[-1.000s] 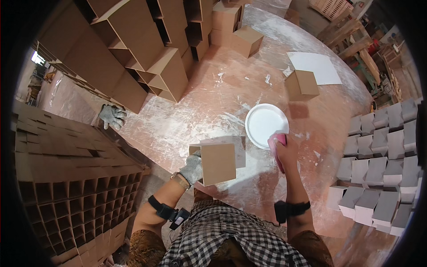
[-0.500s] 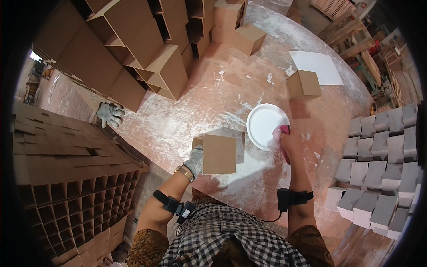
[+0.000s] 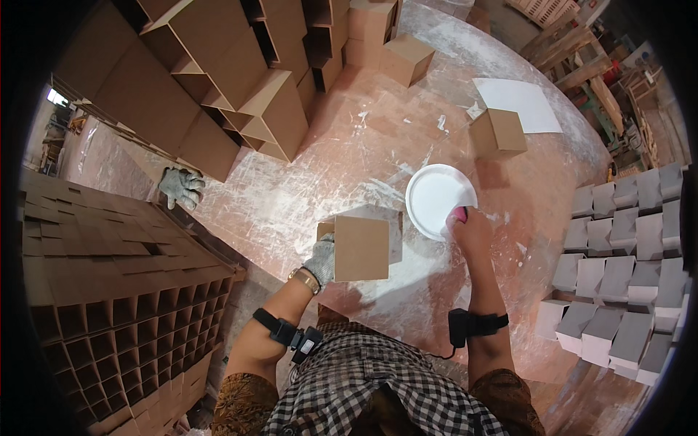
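Observation:
My left hand, in a grey knit glove, holds a brown cardboard box above the table's near edge. Its fingers go in at the box's open left side and are partly hidden. To the right lies a round white dish with a raised rim and a white coating inside. My bare right hand reaches over the dish's right edge, closed around something pink. Most of that pink thing is covered by the fingers, so I cannot tell its kind.
Open cardboard boxes are stacked at the back left. A loose grey glove lies by the left edge, above stacked cardboard cells. Beyond the dish sit a small box and a white sheet. Grey-white boxes fill the right side.
My right hand has turned and moved in over the dish, and less of the pink thing shows. The box in my left hand has hardly moved.

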A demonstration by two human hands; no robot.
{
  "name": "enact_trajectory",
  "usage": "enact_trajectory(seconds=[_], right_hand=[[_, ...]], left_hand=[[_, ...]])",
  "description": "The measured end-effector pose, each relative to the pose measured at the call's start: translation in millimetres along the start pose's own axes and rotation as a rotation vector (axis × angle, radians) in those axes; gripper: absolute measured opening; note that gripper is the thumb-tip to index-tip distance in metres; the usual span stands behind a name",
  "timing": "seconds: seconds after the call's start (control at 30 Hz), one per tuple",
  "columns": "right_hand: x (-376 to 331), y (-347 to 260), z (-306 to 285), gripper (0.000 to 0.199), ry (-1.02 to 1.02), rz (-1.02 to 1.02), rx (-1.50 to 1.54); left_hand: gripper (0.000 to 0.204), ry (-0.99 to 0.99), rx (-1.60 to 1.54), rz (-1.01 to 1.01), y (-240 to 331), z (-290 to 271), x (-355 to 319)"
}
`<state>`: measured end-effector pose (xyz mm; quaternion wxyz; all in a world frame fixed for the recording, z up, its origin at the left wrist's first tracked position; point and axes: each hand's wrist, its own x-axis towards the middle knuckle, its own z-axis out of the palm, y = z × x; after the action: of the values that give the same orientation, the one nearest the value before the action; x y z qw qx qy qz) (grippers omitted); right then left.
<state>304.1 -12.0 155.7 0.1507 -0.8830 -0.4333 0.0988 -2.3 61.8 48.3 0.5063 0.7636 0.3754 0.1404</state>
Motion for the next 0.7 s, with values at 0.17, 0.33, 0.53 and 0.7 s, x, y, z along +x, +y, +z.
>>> enact_trajectory(seconds=[0.17, 0.33, 0.53, 0.7], right_hand=[[-12, 8, -10, 0.020, -0.034, 0.112, 0.244], [-31, 16, -10, 0.016, -0.103, 0.143, 0.304], [-65, 31, -13, 0.020, -0.229, 0.282, 1.164], [-80, 26, 1, 0.044, -0.573, 0.288, 1.952]], left_hand=[[0.036, -0.031, 0.311, 0.046, -14, 5, 7], [0.036, -0.074, 0.414, 0.040, 6, -7, 4], [0.036, -0.149, 0.514, 0.055, 21, -14, 3], [0.036, -0.121, 0.509, 0.032, 32, -13, 5]])
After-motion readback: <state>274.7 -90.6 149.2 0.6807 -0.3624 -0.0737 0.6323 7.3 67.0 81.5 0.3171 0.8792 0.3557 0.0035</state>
